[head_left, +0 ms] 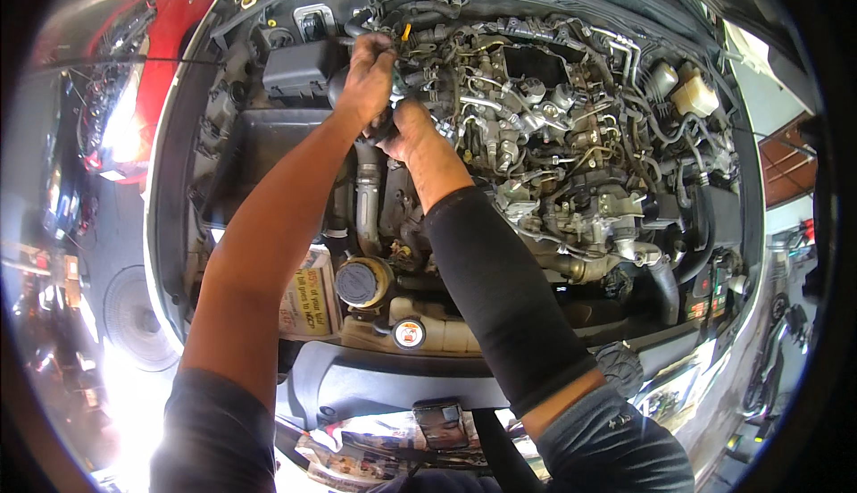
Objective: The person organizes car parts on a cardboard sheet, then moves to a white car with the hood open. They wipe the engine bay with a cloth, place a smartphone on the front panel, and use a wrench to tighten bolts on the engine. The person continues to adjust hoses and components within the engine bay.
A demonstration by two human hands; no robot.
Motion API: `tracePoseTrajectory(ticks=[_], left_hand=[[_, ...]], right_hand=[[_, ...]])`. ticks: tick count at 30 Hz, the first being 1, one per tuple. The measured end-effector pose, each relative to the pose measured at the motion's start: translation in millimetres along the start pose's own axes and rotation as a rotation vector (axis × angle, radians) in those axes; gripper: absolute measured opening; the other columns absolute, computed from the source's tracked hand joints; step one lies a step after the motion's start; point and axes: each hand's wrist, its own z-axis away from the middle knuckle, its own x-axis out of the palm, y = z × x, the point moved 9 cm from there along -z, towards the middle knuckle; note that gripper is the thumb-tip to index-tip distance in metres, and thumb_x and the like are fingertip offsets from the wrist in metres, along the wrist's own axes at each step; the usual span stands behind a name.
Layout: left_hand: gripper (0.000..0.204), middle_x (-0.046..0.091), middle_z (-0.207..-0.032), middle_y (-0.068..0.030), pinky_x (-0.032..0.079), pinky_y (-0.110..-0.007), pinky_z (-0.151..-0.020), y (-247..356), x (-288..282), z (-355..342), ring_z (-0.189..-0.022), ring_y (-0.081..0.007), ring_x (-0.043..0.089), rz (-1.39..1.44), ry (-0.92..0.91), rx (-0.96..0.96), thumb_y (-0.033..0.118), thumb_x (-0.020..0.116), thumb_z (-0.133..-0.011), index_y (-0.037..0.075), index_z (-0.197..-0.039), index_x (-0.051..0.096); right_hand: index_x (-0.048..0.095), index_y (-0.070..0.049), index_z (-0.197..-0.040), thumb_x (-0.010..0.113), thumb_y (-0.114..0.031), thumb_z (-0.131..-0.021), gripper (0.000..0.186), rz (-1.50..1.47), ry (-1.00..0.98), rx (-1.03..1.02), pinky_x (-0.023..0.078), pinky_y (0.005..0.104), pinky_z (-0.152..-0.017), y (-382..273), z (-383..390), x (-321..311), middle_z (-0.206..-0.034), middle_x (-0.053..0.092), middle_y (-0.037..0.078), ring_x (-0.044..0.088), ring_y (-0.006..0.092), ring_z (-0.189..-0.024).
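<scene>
Head view over an open engine bay point(268, 149). The left hand point(368, 73) and the right hand point(408, 131) meet at the rear left of the engine point(536, 127), fingers curled down around a dark hose point(344, 82) and its fitting; the hands cover the part, so how tightly either one is closed, and exactly what it grips, cannot be told. The hose shows only as a short dark, dull stub just left of the left hand. Directly below the grip a ribbed grey pipe point(368, 194) runs downward. Below that sit a round black cap point(360, 281) and a smaller cap with a white and red label point(410, 333). To the left of the grip lies a black box point(297, 69). To the right, the engine is a dense mass of metal lines, connectors and wires, with a cream reservoir point(694, 96) at the far right. A black sleeve point(500, 296) covers the right forearm. Left of the bay, a red car point(174, 29) stands on a sunlit floor.
</scene>
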Motion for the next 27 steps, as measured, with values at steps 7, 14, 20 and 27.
tracePoseTrajectory(ticks=[7,14,20,27], left_hand=[[0.026,0.066,-0.129,-0.0195,0.043,-0.046,-0.116,-11,9,-28,-0.127,-0.039,0.058,-0.038,-0.079,0.05,0.011,0.058,-0.1,0.01,-0.126,0.058],[0.028,0.07,-0.13,-0.022,0.045,-0.05,-0.115,-32,-15,-22,-0.129,-0.0451,0.062,-0.181,-0.12,-0.039,0.023,0.059,-0.105,0.011,-0.13,0.06],[0.035,0.073,-0.127,-0.0231,0.05,-0.046,-0.111,-37,-18,-21,-0.127,-0.04,0.068,-0.109,-0.163,-0.119,0.032,0.056,-0.108,0.01,-0.135,0.061],[0.07,0.063,-0.157,-0.025,0.039,-0.041,-0.128,6,-20,-11,-0.151,-0.0348,0.055,0.096,-0.208,-0.147,0.055,0.033,-0.121,0.002,-0.161,0.053]], right_hand=[[0.068,-0.012,-0.124,0.051,-0.033,-0.112,0.029,0.692,-0.026,-0.334,0.058,0.0395,-0.082,-38,60,17,-0.111,0.072,0.003,0.068,0.0188,-0.101],[0.065,0.004,-0.135,0.091,-0.014,-0.083,0.062,1.657,0.009,-0.58,0.061,0.0494,-0.099,-24,94,24,-0.124,0.068,0.024,0.074,0.0407,-0.116],[0.055,0.007,-0.141,0.093,-0.023,-0.083,0.076,2.107,0.195,-0.977,0.06,0.0533,-0.106,-24,94,53,-0.139,0.056,0.028,0.07,0.0458,-0.122],[0.013,0.008,-0.174,0.101,-0.041,-0.074,0.142,2.334,-0.059,-1.053,0.027,0.0469,-0.139,-52,93,98,-0.178,0.024,0.031,0.03,0.0441,-0.165]])
